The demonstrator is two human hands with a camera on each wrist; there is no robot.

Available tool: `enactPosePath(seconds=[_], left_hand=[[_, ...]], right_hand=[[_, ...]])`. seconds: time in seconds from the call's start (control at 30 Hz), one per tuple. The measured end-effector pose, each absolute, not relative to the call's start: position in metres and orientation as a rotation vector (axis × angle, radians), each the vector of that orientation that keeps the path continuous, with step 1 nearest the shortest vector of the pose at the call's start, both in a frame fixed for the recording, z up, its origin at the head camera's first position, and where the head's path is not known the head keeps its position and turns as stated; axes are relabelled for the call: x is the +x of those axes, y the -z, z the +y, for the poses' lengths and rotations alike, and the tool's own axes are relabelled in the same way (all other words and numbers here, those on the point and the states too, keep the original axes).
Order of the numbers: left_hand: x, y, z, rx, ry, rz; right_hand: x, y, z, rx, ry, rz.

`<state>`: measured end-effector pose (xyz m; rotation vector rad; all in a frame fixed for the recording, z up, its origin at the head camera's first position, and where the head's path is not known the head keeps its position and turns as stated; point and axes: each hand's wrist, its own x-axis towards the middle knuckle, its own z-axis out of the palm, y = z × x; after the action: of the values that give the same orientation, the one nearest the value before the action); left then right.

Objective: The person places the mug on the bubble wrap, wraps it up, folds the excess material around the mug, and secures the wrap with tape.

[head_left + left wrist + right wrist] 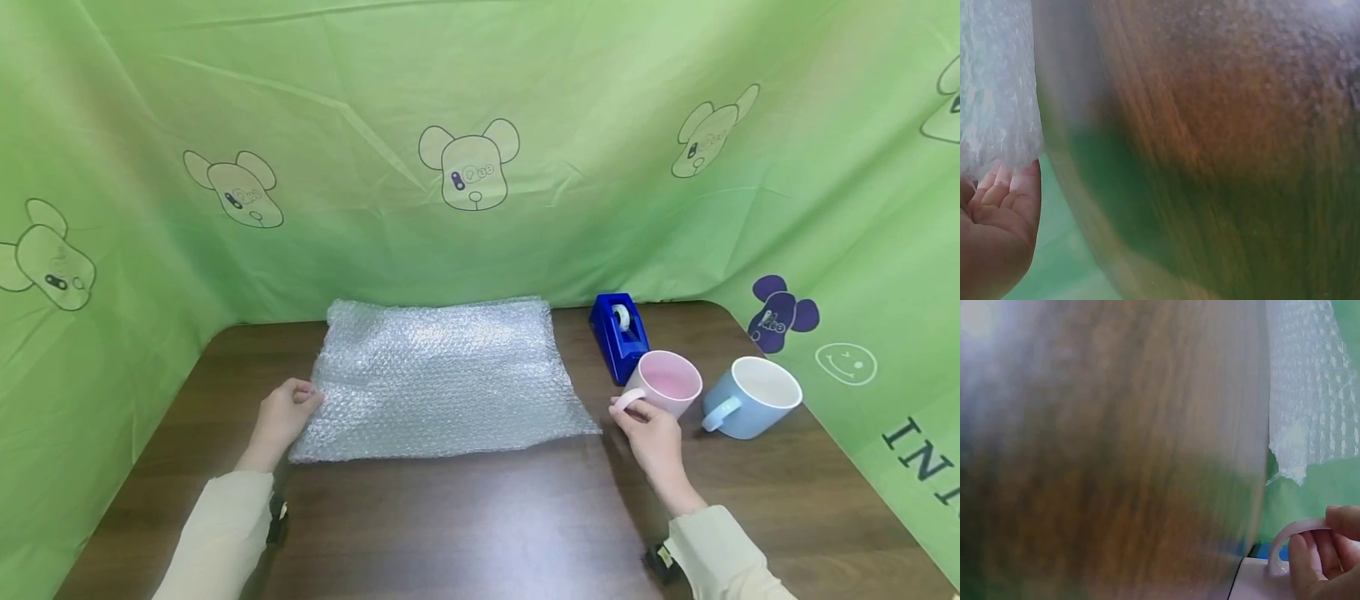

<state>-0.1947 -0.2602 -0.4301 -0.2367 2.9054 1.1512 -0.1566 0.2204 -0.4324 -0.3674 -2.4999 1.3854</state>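
Observation:
A sheet of bubble wrap lies on the wooden table, its near right corner stretched to a point. My left hand pinches its left edge; in the left wrist view the fingertips are partly hidden by the wrap. At the right, my right hand holds the handle of a pink mug. The right wrist view has the thumb and fingers of the right hand around that pale pink handle. Beside it stands a light blue mug, upright, handle facing left.
Behind the pink mug sits a blue tape dispenser with a roll of tape in it. The brown wooden table reaches back to a green cloth printed with bear heads, which hangs around the back and both sides.

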Motion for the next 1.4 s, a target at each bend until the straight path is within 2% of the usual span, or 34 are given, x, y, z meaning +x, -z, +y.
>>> enactPosePath(seconds=[0.33, 0.6, 1.03, 1.4], left_hand=[[-0.195, 0.434, -0.261, -0.261, -1.162, 2.917], [-0.196, 0.437, -0.263, -0.271, -1.172, 2.904], [-0.196, 0.437, -0.264, -0.292, -1.201, 2.867], [-0.195, 0.438, -0.265, -0.297, -1.180, 2.843]], right_hand=[[-0.156, 0.426, 0.218, -0.292, -1.307, -2.511], [-0.154, 0.404, 0.192, -0.164, -1.286, -2.429], [-0.176, 0.374, 0.108, 0.035, -1.353, -2.408], [-0.191, 0.383, 0.027, 0.219, -1.474, -2.432]])
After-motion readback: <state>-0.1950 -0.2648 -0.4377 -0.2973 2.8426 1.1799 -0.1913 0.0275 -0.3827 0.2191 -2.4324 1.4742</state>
